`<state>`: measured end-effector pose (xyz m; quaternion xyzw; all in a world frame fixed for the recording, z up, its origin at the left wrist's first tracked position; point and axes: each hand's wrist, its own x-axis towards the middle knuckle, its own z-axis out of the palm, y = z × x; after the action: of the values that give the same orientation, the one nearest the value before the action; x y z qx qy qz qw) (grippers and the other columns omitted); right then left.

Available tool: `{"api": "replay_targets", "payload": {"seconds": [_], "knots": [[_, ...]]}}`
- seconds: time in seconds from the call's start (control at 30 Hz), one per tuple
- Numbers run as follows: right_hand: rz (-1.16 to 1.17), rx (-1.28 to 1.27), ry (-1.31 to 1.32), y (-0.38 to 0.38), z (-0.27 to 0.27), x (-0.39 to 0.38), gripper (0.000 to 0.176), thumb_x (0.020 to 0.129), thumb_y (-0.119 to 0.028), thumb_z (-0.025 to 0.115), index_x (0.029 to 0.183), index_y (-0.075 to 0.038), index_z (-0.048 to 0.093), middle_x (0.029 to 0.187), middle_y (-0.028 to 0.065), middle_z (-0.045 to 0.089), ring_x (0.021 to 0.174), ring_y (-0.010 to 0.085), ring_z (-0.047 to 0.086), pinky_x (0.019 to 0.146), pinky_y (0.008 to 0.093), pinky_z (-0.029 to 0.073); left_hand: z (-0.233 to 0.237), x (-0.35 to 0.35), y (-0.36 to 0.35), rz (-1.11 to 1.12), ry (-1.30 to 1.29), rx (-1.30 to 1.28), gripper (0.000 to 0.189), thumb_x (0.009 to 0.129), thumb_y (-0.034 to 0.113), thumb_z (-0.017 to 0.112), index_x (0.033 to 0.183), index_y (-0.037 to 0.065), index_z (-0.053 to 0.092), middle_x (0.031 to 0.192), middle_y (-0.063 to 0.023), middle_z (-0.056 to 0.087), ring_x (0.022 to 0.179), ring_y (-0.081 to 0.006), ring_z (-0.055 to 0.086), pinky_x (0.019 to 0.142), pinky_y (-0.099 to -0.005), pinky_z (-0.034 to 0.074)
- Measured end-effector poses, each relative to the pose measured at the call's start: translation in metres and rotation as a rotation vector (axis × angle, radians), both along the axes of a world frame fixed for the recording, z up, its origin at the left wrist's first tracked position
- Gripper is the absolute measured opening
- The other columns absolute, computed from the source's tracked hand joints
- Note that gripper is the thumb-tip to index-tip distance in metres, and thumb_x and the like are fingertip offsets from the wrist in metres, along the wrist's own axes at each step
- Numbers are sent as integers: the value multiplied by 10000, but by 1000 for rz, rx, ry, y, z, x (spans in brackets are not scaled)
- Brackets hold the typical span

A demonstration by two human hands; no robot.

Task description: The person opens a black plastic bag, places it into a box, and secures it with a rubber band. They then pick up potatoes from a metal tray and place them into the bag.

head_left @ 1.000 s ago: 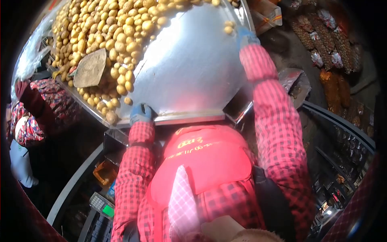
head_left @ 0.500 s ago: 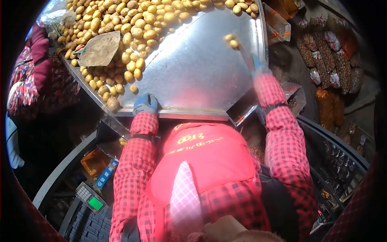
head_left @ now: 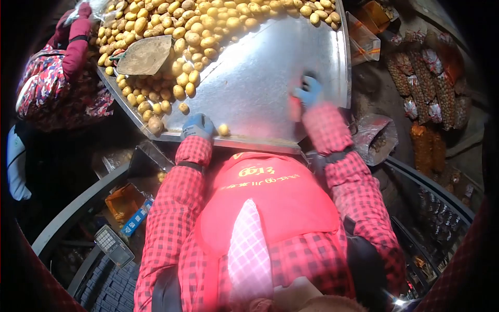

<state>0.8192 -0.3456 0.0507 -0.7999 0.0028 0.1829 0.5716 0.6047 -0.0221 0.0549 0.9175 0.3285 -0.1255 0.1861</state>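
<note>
My left hand (head_left: 198,126), in a blue-grey glove, rests at the near edge of the metal tray (head_left: 249,93). Its fingers are curled, and what they hold, if anything, is hidden. Just right of it lies a single potato (head_left: 223,129). Over the tray's right part is my blue-gloved right hand (head_left: 310,92), smeared by motion; its grip cannot be made out. Many potatoes (head_left: 192,39) are heaped across the tray's far and left side. On the heap lies a dusty scoop (head_left: 145,55).
Another person's sleeve (head_left: 76,57) is at the upper left, with a hand at a clear plastic bag (head_left: 93,11). Filled net bags (head_left: 429,78) lie at the right. A scale (head_left: 113,245) stands at the lower left; a curved rail (head_left: 78,200) runs near it.
My right hand has moved left and inward, and the potatoes that were near it are gone from there. One potato now lies beside my left hand. The other person's hand has come into view.
</note>
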Motion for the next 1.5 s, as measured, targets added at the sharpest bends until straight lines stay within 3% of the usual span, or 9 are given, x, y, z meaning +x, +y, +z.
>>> {"api": "replay_targets", "payload": {"seconds": [0.23,0.47,0.6,0.87,1.0,1.07,1.17,1.27,1.5], "knots": [[130,-244,241,134,-33,-71,578,751,-316,850,1175,47,704,1050,191,762,963,280,728,896,388,577,20,2,4,-11,122,-174,374,861,393,673,1039,68,720,1069,-196,720,1031,-345,696,938,-433,530],[158,-673,241,16,-49,-45,570,806,-315,831,1270,-17,686,1144,173,752,990,296,731,850,413,580,1,-2,8,80,-18,-315,702,772,288,790,1402,72,572,1217,-226,697,1185,-379,661,1030,-442,510],[-93,-75,654,-34,-19,-61,318,887,-302,765,1076,-53,708,799,43,673,533,156,559,448,291,410,7,25,-7,-7,54,-136,814,746,217,808,1484,76,494,1255,-244,685,1217,-401,646,1046,-467,512],[-43,359,504,39,41,-111,407,895,-257,781,1206,-21,668,934,58,702,645,130,597,453,287,407,-44,80,-95,-683,252,-568,606,874,130,719,1442,48,522,1172,-227,707,1076,-341,714,868,-404,592],[-60,129,514,50,17,-110,385,876,-307,805,1076,-2,681,863,99,697,628,173,609,483,318,448,-122,30,-54,-282,114,-792,486,940,155,676,1401,51,562,1102,-222,722,986,-292,744,797,-392,600],[-105,67,564,48,-3,-107,401,867,-333,814,1033,7,680,850,119,701,637,190,624,505,332,476,8,25,-44,554,10,-947,332,942,146,671,1232,-16,646,878,-108,648,655,-197,644,697,-329,596],[-58,-319,459,45,-31,-93,575,838,-456,837,1082,45,694,926,154,744,652,215,704,570,387,545,-36,-26,63,630,-413,-1092,273,925,262,730,1101,54,742,889,-83,670,617,-159,593,563,-301,502],[-90,-586,446,21,-17,-72,728,821,-434,844,1331,45,642,1272,230,703,1165,372,683,1012,454,529,14,-71,77,761,-739,-877,254,878,259,763,1052,74,752,842,-63,658,593,-153,578,511,-294,481],[-178,-620,496,-62,-36,-51,631,823,-488,818,1243,-26,728,1212,180,742,1156,300,702,1021,411,537,-12,-256,126,1472,-532,-743,497,963,542,568,1171,113,707,1000,-75,702,758,-227,649,625,-393,532]]}}
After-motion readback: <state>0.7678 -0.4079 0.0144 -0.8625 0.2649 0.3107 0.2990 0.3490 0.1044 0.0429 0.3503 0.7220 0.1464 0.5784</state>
